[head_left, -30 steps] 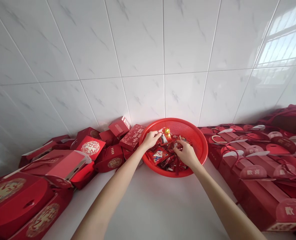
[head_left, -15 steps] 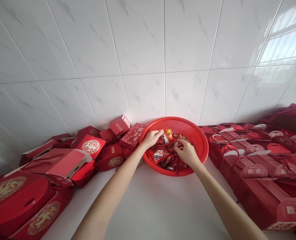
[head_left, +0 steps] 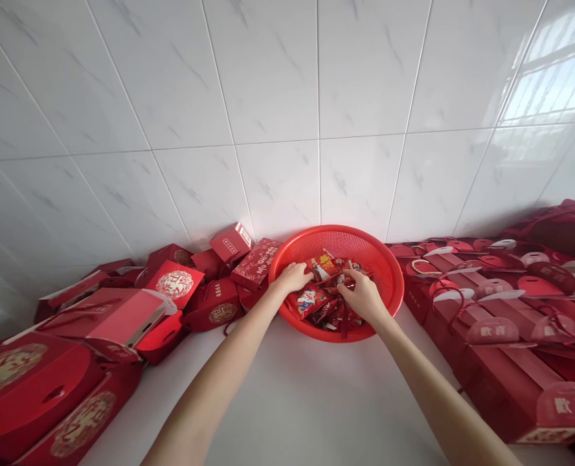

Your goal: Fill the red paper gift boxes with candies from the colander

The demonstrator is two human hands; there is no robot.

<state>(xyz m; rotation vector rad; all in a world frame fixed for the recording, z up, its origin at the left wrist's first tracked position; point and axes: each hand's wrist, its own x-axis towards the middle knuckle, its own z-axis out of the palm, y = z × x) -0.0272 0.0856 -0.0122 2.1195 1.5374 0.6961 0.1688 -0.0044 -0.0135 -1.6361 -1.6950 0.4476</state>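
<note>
A red plastic mesh basket (head_left: 338,230) holds several small wrapped snack packets, mostly red. My left hand (head_left: 294,277) reaches in over its left side, fingers together and bent down among the packets; what they grip, if anything, is hidden. Just beyond its fingertips lies a packet with a yellow-gold corner (head_left: 324,264). Below that hand is a red packet with a blue and white print (head_left: 309,299). On the right side of the basket my right hand (head_left: 362,294) pinches a shiny dark red snack packet (head_left: 349,283), partly covered by the fingers.
Red gift boxes (head_left: 210,304) with gold prints lie piled at the left. Rows of red handled boxes (head_left: 506,362) stand close together on the right. The basket rests on a white tabletop (head_left: 311,395) against a tiled wall (head_left: 278,97).
My left hand has dropped lower into the basket and away from the gold-cornered packet, which now lies in fuller view. The right hand stays nearly in place.
</note>
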